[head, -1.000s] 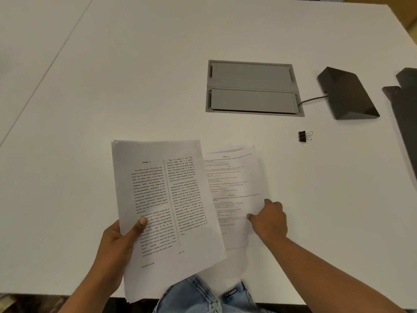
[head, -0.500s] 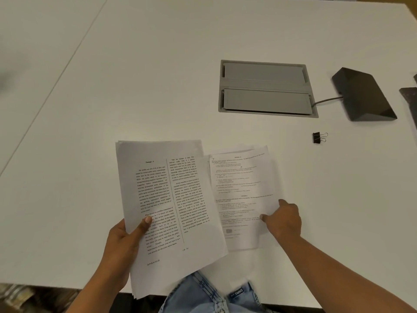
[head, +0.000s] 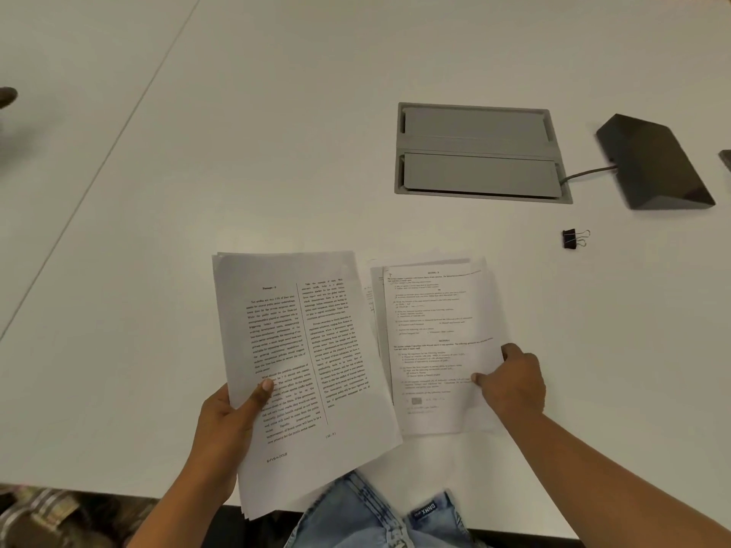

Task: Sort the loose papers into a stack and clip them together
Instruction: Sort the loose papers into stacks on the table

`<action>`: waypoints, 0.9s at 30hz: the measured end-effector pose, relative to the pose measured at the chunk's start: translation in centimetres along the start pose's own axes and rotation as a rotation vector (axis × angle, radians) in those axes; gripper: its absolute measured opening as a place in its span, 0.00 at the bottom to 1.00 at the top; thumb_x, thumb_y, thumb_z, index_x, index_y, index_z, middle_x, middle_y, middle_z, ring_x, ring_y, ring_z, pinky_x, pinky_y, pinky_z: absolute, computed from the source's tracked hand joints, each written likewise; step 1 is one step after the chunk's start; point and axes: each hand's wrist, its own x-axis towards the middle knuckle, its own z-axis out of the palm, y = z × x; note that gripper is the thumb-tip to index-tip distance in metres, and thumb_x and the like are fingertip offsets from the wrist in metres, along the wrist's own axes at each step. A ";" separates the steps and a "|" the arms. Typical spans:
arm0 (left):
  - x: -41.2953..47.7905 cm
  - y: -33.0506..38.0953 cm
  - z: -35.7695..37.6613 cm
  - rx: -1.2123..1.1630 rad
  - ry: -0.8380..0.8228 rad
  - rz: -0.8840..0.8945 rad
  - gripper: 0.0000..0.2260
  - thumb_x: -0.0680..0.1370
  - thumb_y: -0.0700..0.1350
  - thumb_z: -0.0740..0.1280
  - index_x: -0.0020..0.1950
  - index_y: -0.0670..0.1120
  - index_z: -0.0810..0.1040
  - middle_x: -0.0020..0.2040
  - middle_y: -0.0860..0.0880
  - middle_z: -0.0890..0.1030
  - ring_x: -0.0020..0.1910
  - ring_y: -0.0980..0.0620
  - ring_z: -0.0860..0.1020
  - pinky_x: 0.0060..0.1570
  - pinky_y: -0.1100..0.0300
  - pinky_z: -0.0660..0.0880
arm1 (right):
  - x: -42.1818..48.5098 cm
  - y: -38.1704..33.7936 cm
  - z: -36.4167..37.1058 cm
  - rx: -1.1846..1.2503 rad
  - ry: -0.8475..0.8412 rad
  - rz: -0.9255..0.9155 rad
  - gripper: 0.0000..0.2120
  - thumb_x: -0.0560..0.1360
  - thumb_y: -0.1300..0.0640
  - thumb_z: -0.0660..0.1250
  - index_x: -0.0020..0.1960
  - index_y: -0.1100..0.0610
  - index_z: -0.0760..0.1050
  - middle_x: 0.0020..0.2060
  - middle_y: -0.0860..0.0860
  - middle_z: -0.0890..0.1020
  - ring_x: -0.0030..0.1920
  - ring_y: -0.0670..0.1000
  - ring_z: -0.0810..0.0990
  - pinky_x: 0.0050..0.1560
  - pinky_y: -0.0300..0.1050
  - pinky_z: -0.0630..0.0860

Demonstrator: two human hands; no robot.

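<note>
My left hand (head: pixel 229 421) holds a stack of printed papers (head: pixel 304 373) by its left edge, thumb on the top sheet with two text columns. The stack is lifted and hangs over the table's near edge. To its right lie a few loose printed sheets (head: pixel 435 342) flat on the white table (head: pixel 237 152). My right hand (head: pixel 512 383) pinches the right edge of the top loose sheet between thumb and fingers. A small black binder clip (head: pixel 571 239) lies on the table, apart from both hands, up and to the right.
A grey recessed cable hatch (head: pixel 478 152) is set into the table behind the papers. A dark wedge-shaped device (head: pixel 656 164) with a cable sits to its right. A dark object (head: pixel 726 160) shows at the right edge. My jeans (head: pixel 375 512) show below the table edge.
My right hand has closed on the right edge of the top loose sheet, and the sheet has shifted slightly. The left hand keeps its stack. The view has shifted left.
</note>
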 end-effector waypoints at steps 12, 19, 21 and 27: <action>0.8 0.2 0.8 0.007 0.014 0.018 0.07 0.79 0.48 0.70 0.56 0.50 0.82 0.46 0.49 0.89 0.40 0.44 0.88 0.36 0.49 0.84 | 0.7 4.2 -1.9 0.292 0.059 -0.093 0.13 0.75 0.55 0.72 0.58 0.59 0.80 0.50 0.57 0.85 0.46 0.59 0.82 0.46 0.46 0.75; 1.3 0.6 1.4 0.023 0.014 0.040 0.09 0.79 0.49 0.70 0.58 0.49 0.81 0.47 0.49 0.89 0.42 0.42 0.87 0.42 0.42 0.84 | 1.1 6.6 -4.1 0.628 -0.006 -0.031 0.05 0.75 0.57 0.73 0.50 0.56 0.80 0.47 0.56 0.85 0.48 0.59 0.83 0.50 0.46 0.74; 1.5 0.8 1.6 0.019 0.016 0.047 0.09 0.79 0.48 0.70 0.57 0.49 0.82 0.47 0.49 0.89 0.41 0.43 0.87 0.41 0.43 0.84 | 0.8 7.1 -4.8 0.758 -0.032 -0.006 0.06 0.74 0.58 0.73 0.50 0.55 0.80 0.48 0.54 0.85 0.48 0.56 0.83 0.53 0.47 0.75; 1.9 1.1 2.7 0.002 -0.014 0.045 0.08 0.79 0.48 0.70 0.57 0.49 0.82 0.46 0.49 0.89 0.40 0.44 0.88 0.38 0.47 0.84 | -0.4 7.6 -6.6 0.916 -0.160 -0.026 0.13 0.73 0.55 0.74 0.55 0.57 0.81 0.51 0.54 0.86 0.52 0.56 0.85 0.59 0.55 0.78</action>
